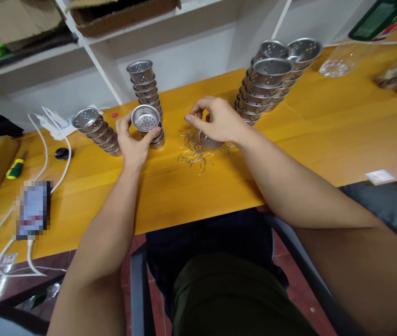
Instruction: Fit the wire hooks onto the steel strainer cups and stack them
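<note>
My left hand (133, 142) is wrapped round a small perforated metal strainer cup (145, 119), its fingers at one side and thumb at the other. The cup's open top faces up, in front of a tall stack of like cups (148, 91). My right hand (215, 119) hovers over a loose heap of thin curved wires (196, 151), thumb and forefinger brought together. Whatever may be between those fingertips is too small to make out. Partly hidden under this hand, another metal strainer cup (210, 141) lies by the wires.
A leaning cup stack (100, 133) stands left of my left hand; several taller stacks (266, 88) rise behind my right forearm. A phone (34, 210) with white cables and a screwdriver (16, 167) lie at left. A clear plastic bottle (341, 60) is at back right, below shelves.
</note>
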`<move>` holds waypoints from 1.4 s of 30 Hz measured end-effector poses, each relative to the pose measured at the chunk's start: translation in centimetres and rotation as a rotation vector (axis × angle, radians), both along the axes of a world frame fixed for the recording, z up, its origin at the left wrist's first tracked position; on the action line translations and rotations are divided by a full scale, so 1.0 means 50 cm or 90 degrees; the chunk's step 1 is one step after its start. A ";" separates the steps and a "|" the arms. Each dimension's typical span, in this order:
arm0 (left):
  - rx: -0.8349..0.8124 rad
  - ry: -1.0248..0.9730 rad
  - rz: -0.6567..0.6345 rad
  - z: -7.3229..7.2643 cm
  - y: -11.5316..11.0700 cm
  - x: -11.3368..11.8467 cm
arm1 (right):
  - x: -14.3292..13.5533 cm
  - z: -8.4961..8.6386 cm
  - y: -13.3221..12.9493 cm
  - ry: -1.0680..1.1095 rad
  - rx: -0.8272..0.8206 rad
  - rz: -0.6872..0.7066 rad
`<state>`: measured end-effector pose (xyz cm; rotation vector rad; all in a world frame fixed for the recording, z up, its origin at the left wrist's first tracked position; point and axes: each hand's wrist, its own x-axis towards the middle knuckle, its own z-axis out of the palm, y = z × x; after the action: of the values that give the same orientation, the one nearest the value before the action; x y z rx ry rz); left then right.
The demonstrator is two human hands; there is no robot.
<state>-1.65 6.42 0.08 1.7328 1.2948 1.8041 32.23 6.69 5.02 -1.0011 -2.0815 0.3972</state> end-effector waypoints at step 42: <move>0.012 0.019 -0.342 -0.020 -0.077 0.071 | -0.071 -0.006 -0.078 0.067 0.128 0.260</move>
<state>1.87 2.56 -0.90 1.8905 0.7192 1.4826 28.69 2.80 4.75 -0.4261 -2.1751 0.4226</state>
